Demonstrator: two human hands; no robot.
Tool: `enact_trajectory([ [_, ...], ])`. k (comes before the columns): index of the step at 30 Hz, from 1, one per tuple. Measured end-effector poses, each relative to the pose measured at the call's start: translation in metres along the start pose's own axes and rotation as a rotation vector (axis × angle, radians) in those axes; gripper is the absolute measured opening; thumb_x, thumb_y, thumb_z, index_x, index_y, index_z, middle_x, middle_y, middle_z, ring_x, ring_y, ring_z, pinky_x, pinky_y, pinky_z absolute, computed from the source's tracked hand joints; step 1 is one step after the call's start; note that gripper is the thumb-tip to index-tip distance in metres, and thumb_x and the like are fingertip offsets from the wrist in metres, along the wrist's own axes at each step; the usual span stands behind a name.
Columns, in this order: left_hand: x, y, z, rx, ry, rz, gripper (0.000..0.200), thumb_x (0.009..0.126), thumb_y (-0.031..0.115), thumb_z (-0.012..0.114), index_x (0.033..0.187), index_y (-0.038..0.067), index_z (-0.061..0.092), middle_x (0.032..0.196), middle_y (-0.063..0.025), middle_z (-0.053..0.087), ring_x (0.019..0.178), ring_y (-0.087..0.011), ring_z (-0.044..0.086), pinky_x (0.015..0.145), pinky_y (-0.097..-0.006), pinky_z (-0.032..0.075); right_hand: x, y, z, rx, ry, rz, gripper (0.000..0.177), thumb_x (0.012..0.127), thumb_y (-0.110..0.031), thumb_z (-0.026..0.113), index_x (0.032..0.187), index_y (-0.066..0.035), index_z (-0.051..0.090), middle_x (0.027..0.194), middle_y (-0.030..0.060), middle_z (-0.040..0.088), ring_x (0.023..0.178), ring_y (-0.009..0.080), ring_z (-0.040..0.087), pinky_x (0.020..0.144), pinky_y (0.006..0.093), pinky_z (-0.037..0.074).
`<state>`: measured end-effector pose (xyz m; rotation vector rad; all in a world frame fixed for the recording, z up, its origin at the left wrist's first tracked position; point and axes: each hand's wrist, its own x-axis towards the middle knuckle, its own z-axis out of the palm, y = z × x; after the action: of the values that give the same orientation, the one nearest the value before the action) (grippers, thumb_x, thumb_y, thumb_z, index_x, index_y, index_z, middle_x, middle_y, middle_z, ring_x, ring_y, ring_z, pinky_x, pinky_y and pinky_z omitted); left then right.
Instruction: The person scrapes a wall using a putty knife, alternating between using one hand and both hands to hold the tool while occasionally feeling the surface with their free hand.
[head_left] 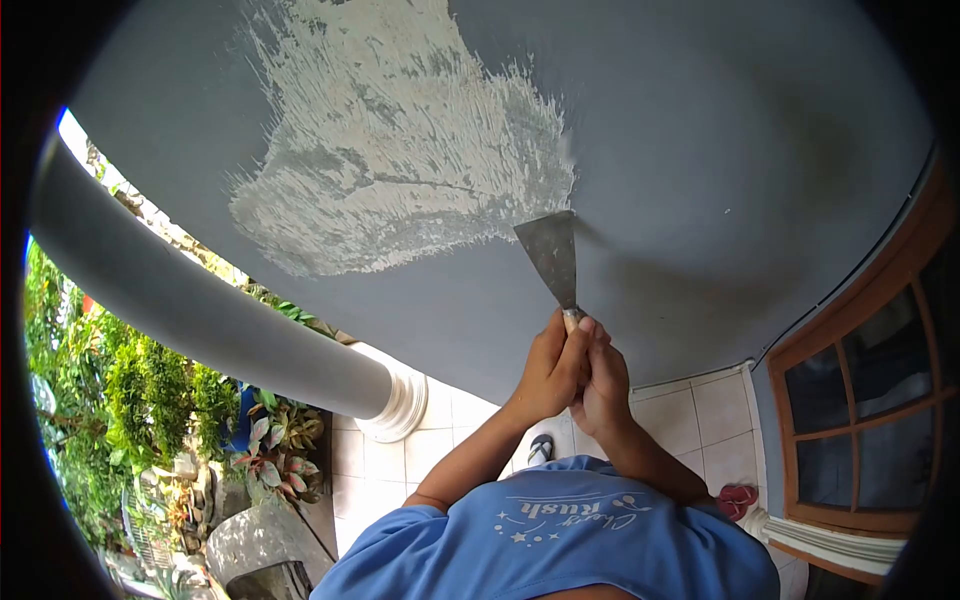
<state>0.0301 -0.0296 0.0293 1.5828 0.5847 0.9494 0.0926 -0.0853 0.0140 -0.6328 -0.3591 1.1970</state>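
Both hands are wrapped around the short light handle of a putty knife (550,262), raised in front of me. My left hand (546,372) is closed on the handle from the left, and my right hand (604,384) closes over it from the right, the fingers overlapping. Its wide metal blade points up at a grey painted surface (690,130). The blade's edge lies right at the lower right border of a rough, whitish scraped patch (400,150), which has streaky edges and a dark crack line across it.
A round grey column (220,300) with a white moulded base slants across the left, beside garden plants (150,380). Below lies a tiled floor (670,418), with a dark sandal (540,449) and red footwear (737,500). On the right is a wood-framed window (860,400).
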Motion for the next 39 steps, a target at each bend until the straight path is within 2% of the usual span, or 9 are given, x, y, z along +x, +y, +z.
enact_trajectory([
  [4,0.003,0.007,-0.001,0.006,0.016,-0.078,0.028,0.105,0.028,0.042,0.099,0.003,0.052,0.084,-0.0045,0.063,0.055,-0.003,0.048,0.049,-0.0182,0.04,0.009,-0.009,0.007,-0.004,0.011,0.035,0.036,0.104,-0.043,0.041,0.105,-0.012,0.059,0.069,-0.0083,0.044,0.055,-0.0002,0.041,0.046,0.0176,0.034],
  [8,0.015,0.021,0.0,0.033,-0.008,-0.006,0.03,0.105,0.03,0.042,0.1,0.002,0.053,0.08,-0.0037,0.061,0.056,-0.0037,0.048,0.05,-0.0183,0.04,0.025,-0.011,-0.009,0.033,-0.201,-0.038,0.045,0.105,-0.039,0.04,0.129,-0.002,0.052,0.072,-0.0069,0.045,0.059,-0.0009,0.042,0.051,0.015,0.037],
  [11,0.001,0.019,0.001,0.056,-0.018,-0.016,0.029,0.105,0.029,0.042,0.101,0.002,0.053,0.078,-0.0026,0.059,0.056,-0.0037,0.048,0.05,-0.0184,0.039,0.01,0.0,-0.015,0.063,-0.168,-0.045,0.045,0.105,-0.039,0.04,0.129,-0.003,0.053,0.072,-0.007,0.044,0.058,-0.0004,0.04,0.05,0.016,0.035],
  [12,-0.002,0.014,-0.001,0.072,-0.026,-0.032,0.029,0.105,0.029,0.042,0.101,0.003,0.053,0.078,-0.0024,0.059,0.056,-0.0037,0.047,0.05,-0.0184,0.039,0.002,-0.004,-0.001,0.022,-0.043,0.01,0.037,0.103,-0.045,0.042,0.099,-0.013,0.06,0.065,-0.0104,0.039,0.055,-0.0012,0.037,0.047,0.017,0.031],
  [15,0.003,0.001,-0.001,0.123,0.029,0.059,0.029,0.105,0.03,0.043,0.101,0.003,0.053,0.078,-0.0027,0.059,0.055,-0.004,0.047,0.049,-0.0192,0.039,0.008,-0.002,-0.002,0.014,-0.035,0.021,0.037,0.103,-0.046,0.043,0.098,-0.014,0.059,0.066,-0.0105,0.039,0.054,-0.0012,0.036,0.046,0.0171,0.03],
  [17,0.016,0.02,-0.002,0.089,0.006,-0.016,0.03,0.105,0.03,0.044,0.101,0.002,0.053,0.073,-0.0015,0.057,0.053,-0.0036,0.045,0.048,-0.0201,0.038,0.025,-0.008,-0.001,0.058,-0.081,-0.004,0.039,0.105,-0.041,0.041,0.118,-0.008,0.057,0.069,-0.0065,0.045,0.053,0.0015,0.039,0.045,0.0186,0.034],
  [22,0.019,0.03,-0.007,0.062,-0.057,-0.027,0.029,0.105,0.029,0.043,0.1,0.001,0.052,0.068,-0.0025,0.056,0.055,-0.0054,0.05,0.05,-0.0225,0.041,0.019,-0.018,0.0,0.022,-0.144,0.023,0.042,0.105,-0.042,0.038,0.124,-0.007,0.054,0.077,-0.0046,0.05,0.058,0.002,0.044,0.047,0.0202,0.037],
  [29,-0.008,0.015,-0.023,0.017,-0.087,-0.179,0.033,0.105,0.029,0.043,0.097,0.0,0.055,0.071,-0.0052,0.059,0.057,-0.0078,0.053,0.053,-0.0224,0.044,0.006,0.021,-0.03,0.275,-0.475,0.161,0.034,0.104,-0.04,0.037,0.12,-0.014,0.052,0.077,-0.0041,0.049,0.064,0.0061,0.047,0.057,0.0238,0.04],
  [39,0.033,0.049,-0.025,0.228,-0.105,-0.028,0.033,0.104,0.031,0.045,0.093,0.0,0.054,0.081,-0.0083,0.064,0.064,-0.0114,0.059,0.059,-0.0252,0.047,0.037,0.015,-0.004,0.366,-0.435,0.0,0.03,0.105,-0.033,0.037,0.121,-0.011,0.051,0.084,-0.0063,0.051,0.073,0.0022,0.05,0.063,0.0199,0.041],
])
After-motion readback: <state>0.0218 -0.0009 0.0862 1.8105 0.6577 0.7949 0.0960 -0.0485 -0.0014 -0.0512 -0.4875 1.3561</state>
